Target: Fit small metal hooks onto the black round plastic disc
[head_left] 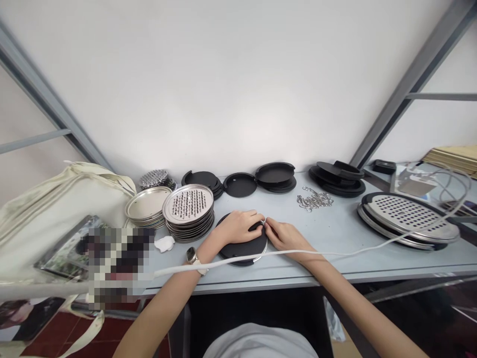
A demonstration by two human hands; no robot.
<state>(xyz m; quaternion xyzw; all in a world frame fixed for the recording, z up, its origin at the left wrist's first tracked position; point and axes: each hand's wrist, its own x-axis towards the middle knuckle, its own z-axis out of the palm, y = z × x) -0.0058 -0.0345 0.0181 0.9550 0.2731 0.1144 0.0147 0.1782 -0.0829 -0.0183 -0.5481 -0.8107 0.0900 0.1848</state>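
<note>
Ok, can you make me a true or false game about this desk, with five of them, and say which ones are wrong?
1. The left hand rests on a black round piece. True.
2. The watch is on the right wrist. False: it is on the left wrist.
3. The small silver metal pieces lie in a loose pile on the table. True.
4. The crumpled white scrap sits on top of the tall stack of silver discs. False: it lies on the table beside that stack.
5. The right hand is holding up a disc with holes. False: that disc lies on a pile at the right, and the hand is at the black round piece's edge.
</note>
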